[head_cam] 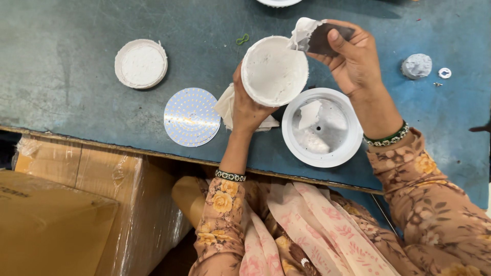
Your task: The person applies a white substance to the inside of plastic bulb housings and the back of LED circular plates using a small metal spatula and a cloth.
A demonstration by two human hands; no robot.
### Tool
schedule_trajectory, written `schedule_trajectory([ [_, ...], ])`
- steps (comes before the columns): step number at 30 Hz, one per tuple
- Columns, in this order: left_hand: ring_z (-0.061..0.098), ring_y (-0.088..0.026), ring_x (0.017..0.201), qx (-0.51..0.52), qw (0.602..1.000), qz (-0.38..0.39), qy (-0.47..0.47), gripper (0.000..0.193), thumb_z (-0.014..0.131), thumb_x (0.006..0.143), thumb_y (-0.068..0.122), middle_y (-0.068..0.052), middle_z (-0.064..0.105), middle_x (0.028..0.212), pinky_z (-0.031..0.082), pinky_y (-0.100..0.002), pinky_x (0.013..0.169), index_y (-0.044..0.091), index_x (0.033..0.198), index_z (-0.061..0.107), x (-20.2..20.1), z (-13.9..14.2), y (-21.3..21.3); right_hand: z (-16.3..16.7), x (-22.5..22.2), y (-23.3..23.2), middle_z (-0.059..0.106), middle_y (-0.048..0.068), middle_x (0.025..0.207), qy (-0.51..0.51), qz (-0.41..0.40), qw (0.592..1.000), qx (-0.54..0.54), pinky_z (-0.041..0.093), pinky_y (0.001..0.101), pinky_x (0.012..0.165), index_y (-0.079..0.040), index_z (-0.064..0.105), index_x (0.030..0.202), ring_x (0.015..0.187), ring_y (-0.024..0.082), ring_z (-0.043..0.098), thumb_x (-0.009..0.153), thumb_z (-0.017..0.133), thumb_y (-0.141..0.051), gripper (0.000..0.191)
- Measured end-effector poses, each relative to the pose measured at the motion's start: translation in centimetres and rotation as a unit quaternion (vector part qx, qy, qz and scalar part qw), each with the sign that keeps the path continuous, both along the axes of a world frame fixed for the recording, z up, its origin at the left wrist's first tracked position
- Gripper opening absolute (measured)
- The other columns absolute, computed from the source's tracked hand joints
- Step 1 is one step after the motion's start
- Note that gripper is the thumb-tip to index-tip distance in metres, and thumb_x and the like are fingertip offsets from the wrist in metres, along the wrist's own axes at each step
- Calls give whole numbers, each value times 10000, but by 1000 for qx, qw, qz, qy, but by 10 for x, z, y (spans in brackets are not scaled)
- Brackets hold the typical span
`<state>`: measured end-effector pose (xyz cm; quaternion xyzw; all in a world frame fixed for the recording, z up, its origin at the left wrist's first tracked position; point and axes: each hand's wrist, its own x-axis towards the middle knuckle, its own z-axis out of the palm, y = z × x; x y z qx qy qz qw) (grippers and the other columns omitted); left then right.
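The white paste tub (274,71) is gripped by the left hand (246,105) while the paste-loaded dark spatula (321,37), pinched in the right hand (355,59), is best wiped evenly near the counter's (76,107) front edge.

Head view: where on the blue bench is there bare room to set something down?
Widest bare patch: the bench left of and behind the white lid. Another lies between the right hand and the grey wad. Crowded around the left hand: paste tub, LED disc, white housing.

- A worn blue-green table (76,30) is seen.
- Far left: a white paste-filled lid (140,63).
- Centre: a round LED board (191,117).
- Right: a white lamp housing (321,128), a grey lump (416,66), a small white ring (445,73).
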<state>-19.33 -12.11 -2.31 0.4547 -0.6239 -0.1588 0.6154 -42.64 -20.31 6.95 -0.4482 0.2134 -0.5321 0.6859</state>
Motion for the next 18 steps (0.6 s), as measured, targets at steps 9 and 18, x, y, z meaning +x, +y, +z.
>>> schedule_trajectory([
  [9,488,-335,1468,6,1000,-7,17,1213,1015,671,310,-121,373,1583,512,-425,1206,78,1592,261,10,-11,-1,2,-1,38,735,206,1184,74,-9,996,-58,644,477,983,73,683,1239,1026,285,759,1092,698,-50,193],
  [18,514,-319,1446,13,1000,-3,21,1240,1036,672,286,-149,372,1573,511,-426,1200,55,1590,234,15,-9,9,-25,-6,72,748,164,1111,58,-28,992,105,653,421,909,48,686,1222,991,242,756,1052,647,-100,228],
])
